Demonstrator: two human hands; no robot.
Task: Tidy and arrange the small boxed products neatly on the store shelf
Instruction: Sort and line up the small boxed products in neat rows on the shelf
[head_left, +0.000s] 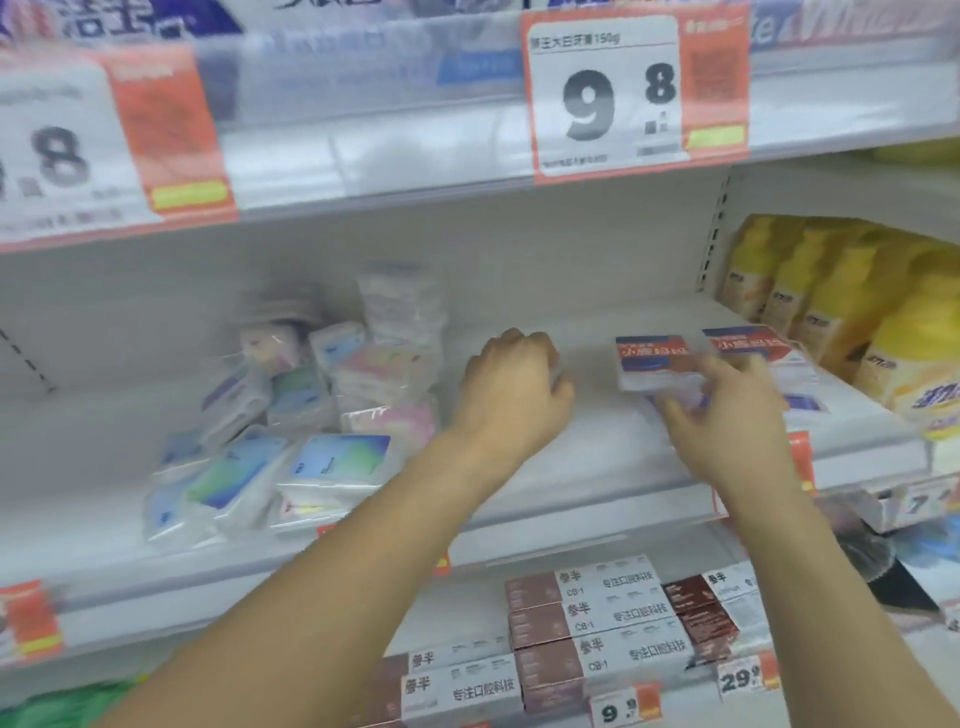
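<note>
On the white middle shelf (597, 467), my right hand (727, 410) grips the lower right edge of a small stack of red-and-blue boxes (657, 364). A second red-and-blue box (753, 345) stands just right of it. My left hand (514, 384) hovers over the bare shelf to the left of the stack, fingers curled under with nothing visible in them. Further left lies a loose pile of small clear-wrapped boxes (322, 410) in blue, green and pink, some tilted, some stacked.
Yellow packages (852, 312) line the right end of the shelf. Above runs a shelf edge with a large price tag (602, 98). On the shelf below, brown-and-white toothpaste boxes (597, 629) lie stacked, with price tags along the edge.
</note>
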